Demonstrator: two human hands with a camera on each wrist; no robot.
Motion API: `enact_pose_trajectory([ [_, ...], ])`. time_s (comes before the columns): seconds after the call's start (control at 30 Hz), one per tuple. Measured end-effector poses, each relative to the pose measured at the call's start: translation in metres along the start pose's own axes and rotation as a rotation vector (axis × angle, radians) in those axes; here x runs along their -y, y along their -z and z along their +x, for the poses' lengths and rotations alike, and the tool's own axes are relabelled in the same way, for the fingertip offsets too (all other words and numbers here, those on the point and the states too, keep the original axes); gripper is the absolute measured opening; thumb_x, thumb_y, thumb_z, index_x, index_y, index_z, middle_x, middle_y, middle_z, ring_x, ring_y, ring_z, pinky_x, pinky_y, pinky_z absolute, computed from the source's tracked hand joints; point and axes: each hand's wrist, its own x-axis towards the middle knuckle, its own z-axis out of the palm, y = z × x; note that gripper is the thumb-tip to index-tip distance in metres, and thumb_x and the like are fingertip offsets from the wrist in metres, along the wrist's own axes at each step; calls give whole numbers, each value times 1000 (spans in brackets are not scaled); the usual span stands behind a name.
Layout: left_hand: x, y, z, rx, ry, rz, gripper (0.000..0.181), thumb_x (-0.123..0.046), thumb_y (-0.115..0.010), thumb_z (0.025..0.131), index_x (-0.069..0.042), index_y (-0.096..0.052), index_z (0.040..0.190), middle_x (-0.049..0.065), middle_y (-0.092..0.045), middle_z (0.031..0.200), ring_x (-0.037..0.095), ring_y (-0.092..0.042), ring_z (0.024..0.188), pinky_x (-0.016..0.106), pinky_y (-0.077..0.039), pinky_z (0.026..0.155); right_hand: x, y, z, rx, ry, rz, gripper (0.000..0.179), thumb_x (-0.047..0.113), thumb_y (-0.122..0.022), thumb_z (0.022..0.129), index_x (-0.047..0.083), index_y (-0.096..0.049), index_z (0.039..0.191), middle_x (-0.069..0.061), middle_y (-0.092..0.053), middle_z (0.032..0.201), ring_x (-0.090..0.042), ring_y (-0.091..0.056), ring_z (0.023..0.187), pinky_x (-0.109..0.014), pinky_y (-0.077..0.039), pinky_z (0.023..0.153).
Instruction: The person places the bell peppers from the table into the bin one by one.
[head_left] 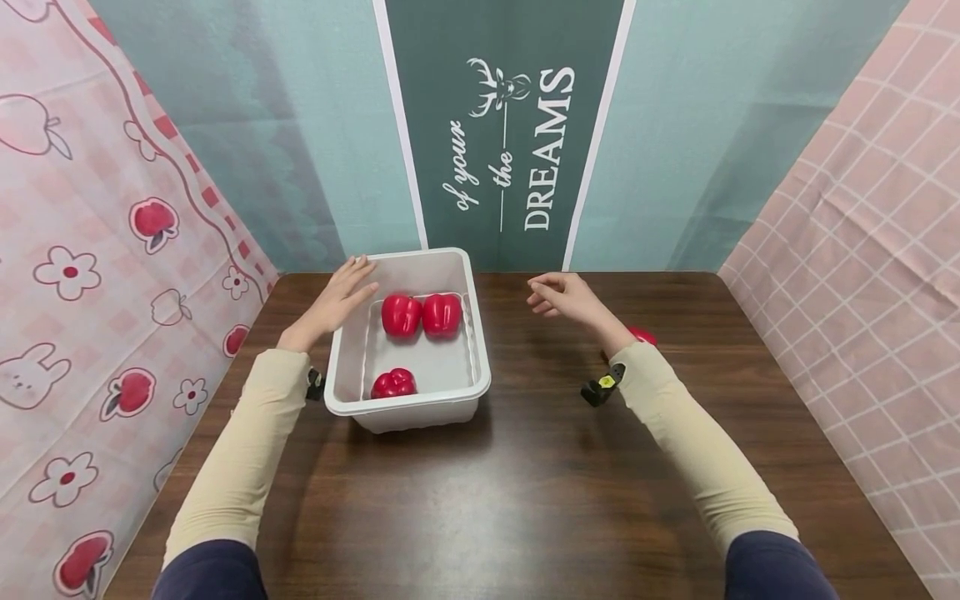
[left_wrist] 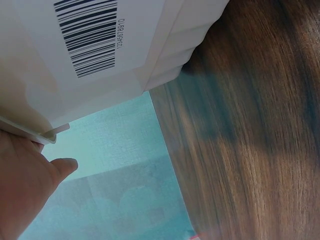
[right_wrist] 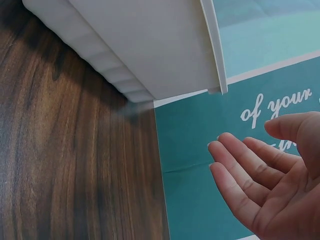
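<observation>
A white plastic tub (head_left: 408, 411) stands on the table, left of centre. Inside are two upright red bell peppers (head_left: 401, 317) side by side towards the back and another red bell pepper (head_left: 393, 383) near its front wall. My left hand (head_left: 339, 298) lies at the tub's back left rim, fingers extended, thumb pointing over the inside. Right of the tub, my right hand (head_left: 564, 296) is raised with loosely bent fingers and nothing in it. In the right wrist view its palm (right_wrist: 285, 200) shows bare. Behind my right wrist, a red object (head_left: 642, 335) is mostly hidden.
The dark wooden table (head_left: 540, 500) ends at a teal cloth backdrop (head_left: 652, 167) printed with words. Patterned cloths hang on both sides, a pink apple print (head_left: 90, 275) at left and a pink grid (head_left: 870, 250) at right. A barcode label (left_wrist: 90, 37) marks the tub's side.
</observation>
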Motion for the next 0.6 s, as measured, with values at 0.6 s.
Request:
enact_pose_trajectory([
  [0.6,-3,2,-1,10,-2,19,62,-42,-39,97,-8,-25,147,14,-9,155,29,2,143,53,-1,113,-6,7,-10,-20,-44,-4,40,29,-49,97,0,-55,123,-25,-64,107,-39,-63,96,-36,-55,74],
])
